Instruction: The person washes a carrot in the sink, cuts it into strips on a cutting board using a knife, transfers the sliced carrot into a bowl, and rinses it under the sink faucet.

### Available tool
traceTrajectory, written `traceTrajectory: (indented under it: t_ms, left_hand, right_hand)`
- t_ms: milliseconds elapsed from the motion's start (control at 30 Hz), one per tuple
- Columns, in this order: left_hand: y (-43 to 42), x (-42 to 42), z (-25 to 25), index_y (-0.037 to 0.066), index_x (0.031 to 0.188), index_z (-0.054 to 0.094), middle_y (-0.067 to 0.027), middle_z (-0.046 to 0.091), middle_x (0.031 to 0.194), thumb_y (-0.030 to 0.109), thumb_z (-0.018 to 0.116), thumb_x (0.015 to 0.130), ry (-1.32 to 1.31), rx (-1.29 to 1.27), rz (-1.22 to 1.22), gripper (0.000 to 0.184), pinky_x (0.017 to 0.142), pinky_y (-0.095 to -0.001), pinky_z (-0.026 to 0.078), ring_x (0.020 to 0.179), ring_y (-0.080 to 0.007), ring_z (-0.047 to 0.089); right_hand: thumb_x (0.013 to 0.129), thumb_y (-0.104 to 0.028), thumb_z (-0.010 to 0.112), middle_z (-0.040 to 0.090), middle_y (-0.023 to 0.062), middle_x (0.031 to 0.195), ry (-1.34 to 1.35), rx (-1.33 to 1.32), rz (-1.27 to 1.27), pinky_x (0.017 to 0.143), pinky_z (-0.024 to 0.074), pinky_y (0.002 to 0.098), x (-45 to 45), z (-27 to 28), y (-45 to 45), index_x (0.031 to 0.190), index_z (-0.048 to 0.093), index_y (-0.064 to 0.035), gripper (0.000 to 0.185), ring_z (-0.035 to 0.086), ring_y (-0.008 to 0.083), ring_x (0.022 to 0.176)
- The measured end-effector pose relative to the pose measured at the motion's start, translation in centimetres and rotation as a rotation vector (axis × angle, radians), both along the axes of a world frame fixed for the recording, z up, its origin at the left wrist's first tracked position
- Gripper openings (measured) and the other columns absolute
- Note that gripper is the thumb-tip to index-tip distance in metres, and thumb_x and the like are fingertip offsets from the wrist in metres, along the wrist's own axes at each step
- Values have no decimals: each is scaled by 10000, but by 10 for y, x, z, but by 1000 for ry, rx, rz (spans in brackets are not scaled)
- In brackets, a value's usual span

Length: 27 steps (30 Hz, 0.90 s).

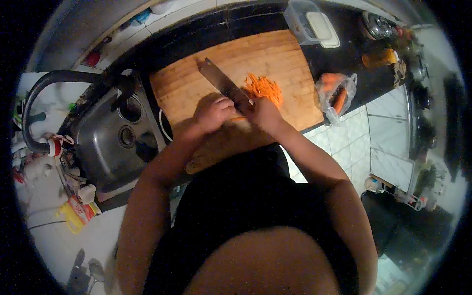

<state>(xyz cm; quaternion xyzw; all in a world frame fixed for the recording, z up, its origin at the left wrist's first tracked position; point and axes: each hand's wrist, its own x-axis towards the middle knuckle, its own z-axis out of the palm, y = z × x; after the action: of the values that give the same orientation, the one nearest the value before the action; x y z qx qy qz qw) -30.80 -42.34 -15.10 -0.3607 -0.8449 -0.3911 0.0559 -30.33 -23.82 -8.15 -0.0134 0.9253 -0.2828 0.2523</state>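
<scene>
On a large wooden cutting board [187,73], my right hand [265,116] is closed round the handle end of a wide-bladed knife [221,80]. The blade points up and to the left across the board. My left hand [215,115] lies just left of the blade, its fingers bent together and pressed on a piece of carrot [238,118], which shows only in part between the hands. A pile of thin carrot strips [264,88] sits to the right of the blade, just above my right hand.
Right of the board lies a plastic bag [328,93] with carrots in it. Behind stand a clear container [298,22] and its lid [323,29]. A jar [379,58] is farther right. The sink [105,147] with a black faucet [64,76] is at left.
</scene>
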Motion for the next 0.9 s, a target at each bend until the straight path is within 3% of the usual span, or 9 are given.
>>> traceTrajectory:
  t_ms: [67, 167, 367, 567, 767, 900]
  left_hand:
    - [-6, 2, 9, 74, 770, 619, -75, 591, 861, 102, 591, 673, -137, 26, 87, 105, 729, -355, 453, 819, -261, 551]
    - [-23, 9, 18, 66, 797, 619, -89, 592, 883, 88, 587, 673, -98, 4, 116, 130, 758, -364, 443, 835, -271, 548]
    - [-16, 5, 3, 68, 803, 618, -82, 592, 902, 85, 584, 697, 82, -76, 32, 113, 767, -377, 444, 854, -278, 546]
    - [-18, 2, 1, 67, 817, 612, -78, 586, 924, 110, 593, 715, 115, -129, 53, 113, 764, -371, 449, 872, -275, 540]
    - [-20, 3, -4, 71, 787, 619, -71, 590, 916, 136, 615, 692, 147, -164, 31, 115, 751, -372, 453, 851, -277, 548]
    - [-16, 3, -2, 72, 789, 617, -72, 591, 920, 142, 615, 683, 166, -146, 73, 127, 749, -375, 454, 860, -273, 549]
  right_hand:
    - [753, -346, 601, 607, 207, 756, 171, -196, -38, 663, 471, 421, 5, 11, 9, 1126, 530, -143, 430, 600, 344, 760]
    - [773, -349, 582, 608, 202, 793, -61, -62, -18, 661, 471, 416, 7, 50, 10, 1145, 513, -147, 429, 597, 351, 756]
    - [787, -307, 562, 606, 167, 908, 127, -50, 87, 699, 472, 397, 15, 34, -9, 1187, 469, -176, 431, 588, 340, 809]
    - [769, -287, 573, 612, 155, 892, 32, -48, 44, 706, 474, 403, 6, 53, -19, 1160, 488, -175, 416, 588, 331, 815]
    - [760, -281, 588, 611, 161, 891, -56, 135, 158, 705, 474, 410, 2, 24, -19, 1151, 490, -182, 415, 586, 339, 814]
    - [753, -263, 591, 608, 164, 897, -43, -14, 80, 706, 474, 412, 2, 50, -19, 1144, 489, -171, 415, 581, 347, 817]
